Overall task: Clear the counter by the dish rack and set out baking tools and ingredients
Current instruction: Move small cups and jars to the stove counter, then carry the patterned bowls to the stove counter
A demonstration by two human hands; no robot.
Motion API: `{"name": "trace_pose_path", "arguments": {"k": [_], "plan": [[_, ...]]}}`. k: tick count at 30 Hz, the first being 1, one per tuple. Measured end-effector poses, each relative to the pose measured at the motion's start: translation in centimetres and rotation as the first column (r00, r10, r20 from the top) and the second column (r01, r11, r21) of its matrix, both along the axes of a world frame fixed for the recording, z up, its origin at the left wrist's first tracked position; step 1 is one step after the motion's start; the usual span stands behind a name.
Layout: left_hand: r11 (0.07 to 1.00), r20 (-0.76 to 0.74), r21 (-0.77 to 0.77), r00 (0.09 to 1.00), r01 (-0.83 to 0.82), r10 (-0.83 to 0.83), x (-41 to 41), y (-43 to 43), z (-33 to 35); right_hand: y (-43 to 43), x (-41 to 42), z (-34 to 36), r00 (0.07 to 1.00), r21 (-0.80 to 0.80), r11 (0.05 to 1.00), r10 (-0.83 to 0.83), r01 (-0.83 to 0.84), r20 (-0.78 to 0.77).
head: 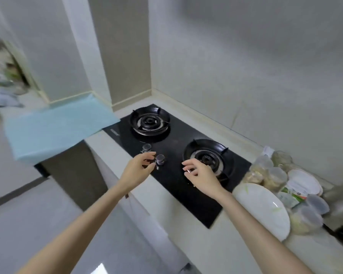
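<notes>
Head view: both bare forearms reach over the counter (186,240) to a black gas hob (188,196). The left hand (139,169) hangs with fingers loosely curled, gripping nothing, just beside the front knob (160,159). The right hand (201,177) hovers with fingertips drawn together, perhaps pinching a small glinting bit; blur leaves that unsure. Right of the hob, a white plate (261,208) and lidded plastic containers (273,175) crowd the counter, so clearing looks barely begun. Farther left lies a light blue mat (57,127). No baking tools show.

The hob (174,175) sits mid-counter (166,212); plate (263,208) and jars (273,175) lie at its four o'clock, a mat (57,127) at ten.
</notes>
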State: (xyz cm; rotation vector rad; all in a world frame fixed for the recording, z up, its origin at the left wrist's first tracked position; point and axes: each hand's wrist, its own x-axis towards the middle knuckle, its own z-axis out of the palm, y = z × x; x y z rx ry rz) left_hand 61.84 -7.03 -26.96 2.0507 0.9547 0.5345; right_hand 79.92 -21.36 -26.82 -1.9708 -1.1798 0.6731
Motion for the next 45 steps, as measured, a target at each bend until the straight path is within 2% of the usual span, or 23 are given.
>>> {"name": "trace_pose_path", "arguments": {"k": [6, 14, 23, 31, 36, 41, 45], "plan": [[0.98, 0.006, -0.014, 0.98, -0.2, 0.2, -16.4, 6.5, 0.4, 11.6, -12.7, 1.3, 0.979, 0.038, 0.979, 0.201, -0.2, -0.022], [0.863, 0.041, -0.035, 0.862, -0.505, 0.506, -37.4, 13.0, 2.3, 25.2, -32.7, 2.9, 0.88, 0.091, 0.879, 0.473, -0.469, -0.033], [0.618, 0.118, -0.088, 0.608, -0.781, 0.785, -56.1, 18.8, 3.8, 38.4, -52.3, 4.8, 0.668, 0.123, 0.66, 0.743, -0.741, 0.036], [0.441, 0.139, -0.068, 0.429, -0.895, 0.893, -68.4, 28.6, 4.5, 52.3, -66.4, 4.3, 0.506, 0.139, 0.496, 0.862, -0.857, 0.043], [0.312, 0.133, -0.056, 0.303, -0.948, 0.944, -75.7, 35.1, 6.0, 61.5, -75.0, 5.1, 0.366, 0.127, 0.356, 0.928, -0.926, 0.067], [0.155, 0.134, -0.054, 0.147, -0.986, 0.98, -83.9, 39.6, 7.2, 68.9, -84.8, 6.4, 0.234, 0.121, 0.224, 0.969, -0.967, 0.082], [0.08, 0.125, -0.059, 0.072, -0.995, 0.989, -89.6, 41.6, 7.2, 72.4, -91.7, 6.6, 0.173, 0.143, 0.161, 0.982, -0.977, 0.077]]}}
